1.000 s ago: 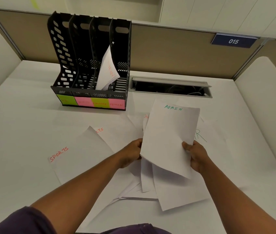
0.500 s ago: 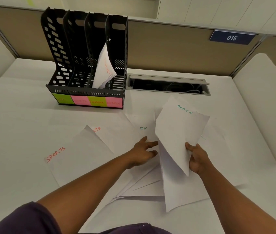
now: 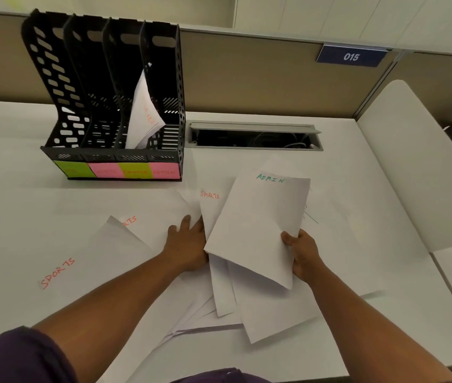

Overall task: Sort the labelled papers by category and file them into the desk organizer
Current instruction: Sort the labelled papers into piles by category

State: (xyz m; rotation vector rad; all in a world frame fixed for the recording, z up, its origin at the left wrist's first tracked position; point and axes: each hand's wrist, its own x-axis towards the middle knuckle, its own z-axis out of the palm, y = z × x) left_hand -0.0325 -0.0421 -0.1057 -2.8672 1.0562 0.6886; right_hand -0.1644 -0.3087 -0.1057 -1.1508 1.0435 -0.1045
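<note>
My right hand (image 3: pixel 303 255) grips the right edge of a white sheet labelled ADMIN (image 3: pixel 258 230) in green and holds it raised and tilted over the loose pile of papers (image 3: pixel 269 310). Flat on the pile lies my left hand (image 3: pixel 186 244), fingers straight, its thumb side hidden behind the ADMIN sheet and touching a sheet marked SPORTS (image 3: pixel 212 205). More SPORTS sheets (image 3: pixel 95 261) lie to the left. The black four-slot organizer (image 3: pixel 53 78) stands at the back left with green and pink labels; one sheet with orange writing (image 3: pixel 142 117) leans in its right part.
An open cable hatch (image 3: pixel 255 135) sits in the desk right of the organizer. A beige partition with a blue 015 sign (image 3: pixel 351 56) closes the back. A white side panel (image 3: pixel 412 161) rises on the right.
My left hand let go of the ADMIN sheet, reached forward and now lies flat on the pile. The ADMIN sheet swung in my right hand, and a SPORTS sheet now shows beside it.
</note>
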